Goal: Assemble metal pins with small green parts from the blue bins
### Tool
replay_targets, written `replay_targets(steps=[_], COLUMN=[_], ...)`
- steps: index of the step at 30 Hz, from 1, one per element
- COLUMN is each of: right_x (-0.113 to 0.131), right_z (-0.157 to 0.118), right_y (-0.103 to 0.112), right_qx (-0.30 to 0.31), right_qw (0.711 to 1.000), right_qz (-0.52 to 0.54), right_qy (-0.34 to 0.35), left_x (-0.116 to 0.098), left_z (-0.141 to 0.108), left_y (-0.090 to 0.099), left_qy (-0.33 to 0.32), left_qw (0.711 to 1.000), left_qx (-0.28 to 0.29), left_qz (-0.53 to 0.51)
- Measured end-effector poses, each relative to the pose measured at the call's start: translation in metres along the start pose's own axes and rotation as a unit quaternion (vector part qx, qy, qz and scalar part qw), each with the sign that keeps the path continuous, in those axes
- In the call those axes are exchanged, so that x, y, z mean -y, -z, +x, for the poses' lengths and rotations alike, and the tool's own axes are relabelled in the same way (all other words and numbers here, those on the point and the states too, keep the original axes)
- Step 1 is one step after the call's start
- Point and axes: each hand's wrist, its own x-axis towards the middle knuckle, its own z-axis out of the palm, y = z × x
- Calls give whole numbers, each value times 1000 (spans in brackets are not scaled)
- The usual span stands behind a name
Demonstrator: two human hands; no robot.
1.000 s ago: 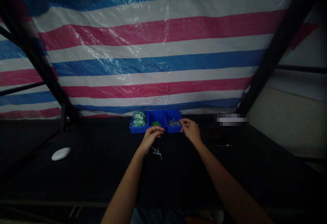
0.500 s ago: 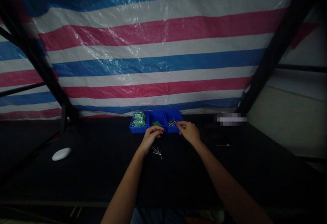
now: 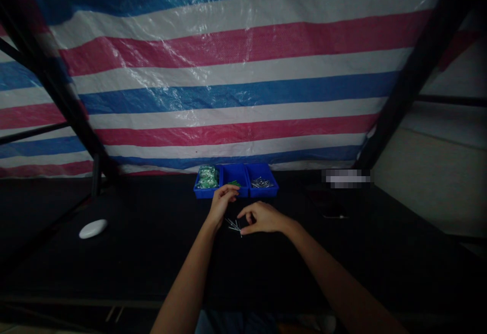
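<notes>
Metal fasteners (image 3: 234,226) lie loosely crossed on the black tabletop (image 3: 152,242), so the right hand (image 3: 265,217), thumb and finger parted beside them, could easily scatter some; can't tell if the curled left hand (image 3: 219,203) grips anything.

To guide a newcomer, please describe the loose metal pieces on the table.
Three blue bins stand on the black table. In front, by the right hand, a few thin silvery pieces lie outside the bins, unlike the similar ones inside the rightmost bin.
</notes>
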Motion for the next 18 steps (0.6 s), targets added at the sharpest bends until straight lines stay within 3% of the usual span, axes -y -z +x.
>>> replay_targets(steps=[10, 18], right_x=[3, -13], right_z=[0, 4], right_y=[0, 2], right_qx=[-10, -37], right_qw=[997, 996], right_qz=[-77, 77], right_qy=[25, -12], left_x=[1, 2], left_z=[1, 1], left_y=[1, 1], left_qy=[3, 4], left_qw=[1000, 1000], left_qx=[1, 6], left_qz=[-10, 6])
